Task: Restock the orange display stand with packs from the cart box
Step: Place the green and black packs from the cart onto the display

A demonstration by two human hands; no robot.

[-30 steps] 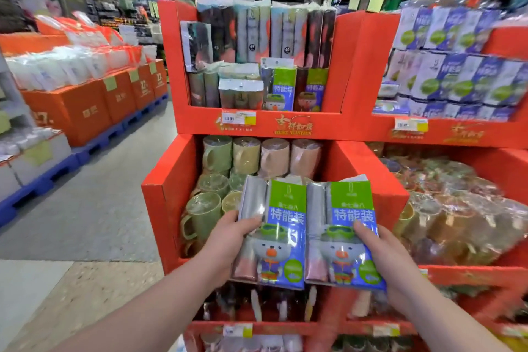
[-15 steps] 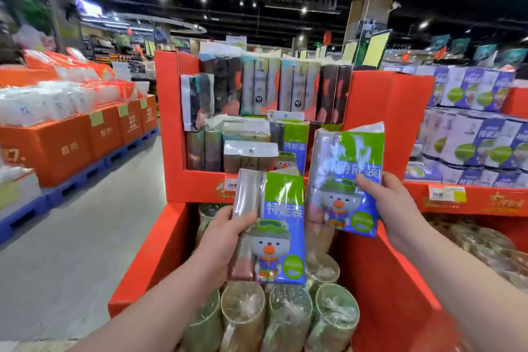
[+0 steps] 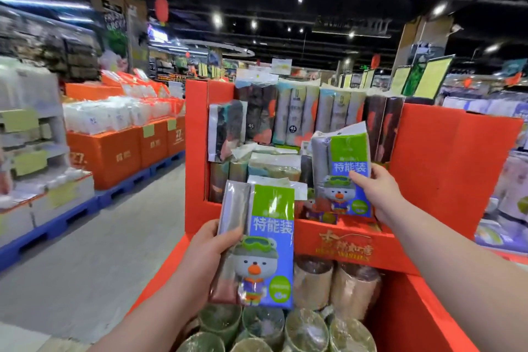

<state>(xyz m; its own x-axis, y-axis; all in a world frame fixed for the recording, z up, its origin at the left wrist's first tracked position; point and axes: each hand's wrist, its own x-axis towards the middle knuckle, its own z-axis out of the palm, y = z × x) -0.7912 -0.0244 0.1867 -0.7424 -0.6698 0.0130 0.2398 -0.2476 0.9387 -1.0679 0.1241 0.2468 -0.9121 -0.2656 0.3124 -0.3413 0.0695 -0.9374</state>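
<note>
Two packs are in play, one per hand. The left hand (image 3: 205, 263) grips the left pack (image 3: 265, 243) by its left edge, thumb on the front film and the other fingers hidden behind. It is held upright in front of the orange display stand (image 3: 451, 168), above the wrapped cups (image 3: 351, 288) in the lower bin.

The right hand (image 3: 377, 194) holds the right pack (image 3: 343, 168) by its right edge, thumb on the front and fingers wrapped behind. That pack is upright at the upper shelf (image 3: 343, 240), just over the front lip, among packs already shelved. Whether it touches them, cannot tell.

Handling guess: light, since each hand carries one easily by an edge. The film wrap is glossy, so probably slick. The contents look like soft rolled goods and seem squashable, not fragile. The packs are flat and tall, so they could flop if pinched at a corner. Best hold is mid-height on a long edge, thumb in front and fingers behind, as here. Set it bottom first behind the lip so it stands. The cart box is not in view.
</note>
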